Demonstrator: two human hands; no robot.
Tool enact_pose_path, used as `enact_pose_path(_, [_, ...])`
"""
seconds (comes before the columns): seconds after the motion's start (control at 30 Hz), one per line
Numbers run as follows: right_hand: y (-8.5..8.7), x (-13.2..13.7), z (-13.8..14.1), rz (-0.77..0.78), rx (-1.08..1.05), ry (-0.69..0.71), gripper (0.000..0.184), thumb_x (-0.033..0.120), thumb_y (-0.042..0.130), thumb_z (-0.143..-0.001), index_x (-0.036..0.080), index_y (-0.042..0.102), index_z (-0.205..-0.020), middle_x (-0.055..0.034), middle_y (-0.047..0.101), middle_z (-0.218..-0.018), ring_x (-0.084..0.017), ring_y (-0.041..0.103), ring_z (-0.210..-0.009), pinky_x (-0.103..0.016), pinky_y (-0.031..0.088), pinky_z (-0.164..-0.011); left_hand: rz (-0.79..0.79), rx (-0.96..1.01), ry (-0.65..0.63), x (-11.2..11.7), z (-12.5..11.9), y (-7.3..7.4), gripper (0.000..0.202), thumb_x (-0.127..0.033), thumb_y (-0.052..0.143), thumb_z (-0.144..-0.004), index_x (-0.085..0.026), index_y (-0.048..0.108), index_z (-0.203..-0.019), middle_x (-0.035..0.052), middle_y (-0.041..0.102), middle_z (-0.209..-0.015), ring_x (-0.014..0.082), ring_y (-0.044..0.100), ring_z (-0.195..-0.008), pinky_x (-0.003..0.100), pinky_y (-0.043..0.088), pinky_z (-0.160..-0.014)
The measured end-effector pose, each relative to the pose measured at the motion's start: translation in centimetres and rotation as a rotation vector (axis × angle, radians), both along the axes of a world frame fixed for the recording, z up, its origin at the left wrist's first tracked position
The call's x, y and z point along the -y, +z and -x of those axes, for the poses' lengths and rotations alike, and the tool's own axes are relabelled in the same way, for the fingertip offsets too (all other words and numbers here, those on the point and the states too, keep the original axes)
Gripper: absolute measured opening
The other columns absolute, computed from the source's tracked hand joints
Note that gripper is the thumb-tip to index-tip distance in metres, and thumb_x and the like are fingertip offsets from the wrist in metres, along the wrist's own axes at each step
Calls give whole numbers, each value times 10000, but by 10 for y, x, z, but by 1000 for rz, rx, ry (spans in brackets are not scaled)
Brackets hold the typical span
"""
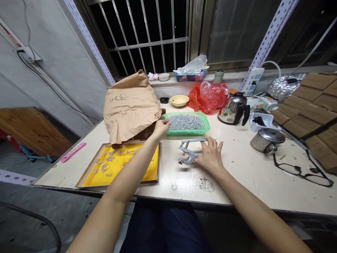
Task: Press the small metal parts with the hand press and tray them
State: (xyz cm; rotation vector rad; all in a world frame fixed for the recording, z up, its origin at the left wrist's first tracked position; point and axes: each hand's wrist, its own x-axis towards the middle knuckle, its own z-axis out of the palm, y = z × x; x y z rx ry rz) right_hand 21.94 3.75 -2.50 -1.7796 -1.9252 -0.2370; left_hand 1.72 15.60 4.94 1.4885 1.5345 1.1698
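Note:
My left hand (160, 128) reaches to the left end of a green tray (206, 123) heaped with small silver metal parts (186, 122); its fingers are pinched together over the pile. My right hand (210, 154) rests on the handle of a small grey hand press (187, 151) that stands on the table's middle, fingers laid flat along it. To the left lies a shallow box with a yellow lining (147, 168), holding several scattered silver parts (106, 164).
A crumpled brown paper bag (130, 105) stands behind the yellow box. A steel kettle (234, 109), a red plastic bag (209, 95), a yellow bowl (179, 101), a small steel pot (267, 140) and black glasses (302, 170) sit to the right. Cardboard sheets (313, 105) lean at far right.

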Motion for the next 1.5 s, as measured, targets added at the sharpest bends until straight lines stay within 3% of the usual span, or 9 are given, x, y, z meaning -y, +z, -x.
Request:
enact_pose_path(0.1, [-1,0,-1,-11,1,17,791,745,383,-658,92,560,-1067,-216,448,-1193,-360,336,-1169,-675,142,-949,-30,-156,-62,-4,19,12,271,-319,610,-652,-85,664,-779,65,627,-691,148,524,-662,251,367,-649])
enact_pose_path(0.27, [-3,2,-3,-11,-4,46,807,755,361,-664,78,574,-1049,-229,436,-1194,-369,330,-1163,-676,138,-946,66,-481,-207,55,88,16,221,-328,548,-672,-133,651,-670,12,572,-577,115,453,-528,231,300,-521])
enact_pose_path(0.43, [-5,5,1,-4,0,101,796,756,364,-659,84,578,-1029,-225,425,-1203,-373,317,-1173,-680,141,-941,366,-849,-240,109,152,10,93,-205,548,-583,-160,597,-518,15,560,-521,128,470,-505,236,269,-495])
enact_pose_path(0.53, [-7,5,3,11,22,103,782,745,372,-664,82,578,-1023,-224,429,-1194,-371,323,-1170,-680,140,-942,334,-860,-182,121,165,-3,60,-181,552,-562,-170,594,-521,28,590,-565,141,491,-544,237,282,-517])
enact_pose_path(0.73, [-11,5,4,19,56,110,766,751,402,-643,92,587,-986,-224,438,-1174,-379,339,-1152,-681,164,-923,240,-650,-84,118,148,-31,121,-204,648,-509,-178,550,-443,10,533,-490,131,445,-511,236,260,-508])
enact_pose_path(0.9, [-10,5,4,11,34,108,725,722,426,-650,97,581,-985,-220,429,-1193,-380,343,-1160,-685,163,-928,253,-512,-55,122,126,-32,161,-226,633,-569,-164,546,-449,2,509,-470,119,439,-497,236,268,-500])
enact_pose_path(1.07, [-7,5,7,-6,11,143,698,684,457,-653,110,561,-1037,-208,430,-1208,-378,335,-1176,-683,153,-943,331,142,-121,144,59,-40,224,-355,639,-641,-132,631,-624,18,576,-565,90,445,-494,218,315,-496])
enact_pose_path(1.23, [-4,8,11,3,0,159,692,649,474,-662,119,512,-1105,-204,391,-1273,-375,263,-1243,-697,124,-953,364,409,-89,153,0,-63,280,-378,718,-582,-110,651,-630,19,577,-534,76,438,-472,210,319,-481])
enact_pose_path(1.5, [-3,10,13,-14,-22,157,666,616,467,-680,101,487,-1102,-225,331,-1325,-390,201,-1279,-697,78,-962,408,388,-89,154,-8,-73,267,-363,706,-605,-106,666,-667,49,618,-583,99,495,-487,212,354,-473])
